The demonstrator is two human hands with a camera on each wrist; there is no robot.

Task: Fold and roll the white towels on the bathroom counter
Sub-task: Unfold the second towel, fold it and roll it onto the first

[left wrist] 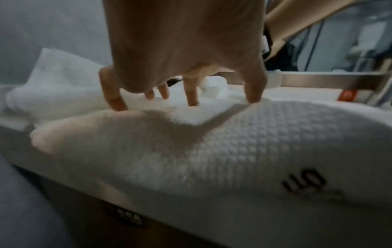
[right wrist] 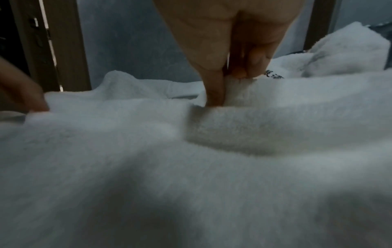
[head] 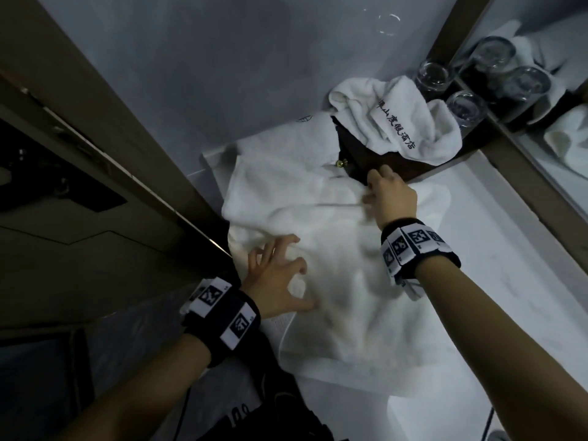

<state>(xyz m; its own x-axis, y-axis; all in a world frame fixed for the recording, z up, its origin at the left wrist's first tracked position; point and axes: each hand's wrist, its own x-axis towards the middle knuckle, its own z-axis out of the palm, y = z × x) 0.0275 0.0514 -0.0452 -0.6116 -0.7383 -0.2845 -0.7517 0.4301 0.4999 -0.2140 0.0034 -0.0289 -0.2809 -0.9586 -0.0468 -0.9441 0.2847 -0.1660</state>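
Observation:
A large white towel (head: 343, 281) lies spread and rumpled on the white counter (head: 515, 297). My left hand (head: 296, 275) is at its near left part, fingers spread and fingertips (left wrist: 192, 102) touching the waffle-textured cloth (left wrist: 212, 142). My right hand (head: 372, 189) reaches to the far edge and pinches a fold of this towel (right wrist: 191, 167) between thumb and fingers (right wrist: 214, 94). A second white towel (head: 397, 122) with dark embroidered characters lies crumpled on a dark box behind; its bulk (right wrist: 350, 55) shows at the right in the right wrist view.
The dark wooden box (head: 391, 165) with a brass knob (head: 342, 162) stands at the back against the mirror frame (head: 521, 160). Clear drinking glasses (head: 434, 74) stand behind it. A brown door frame (head: 95, 122) runs along the counter's left edge.

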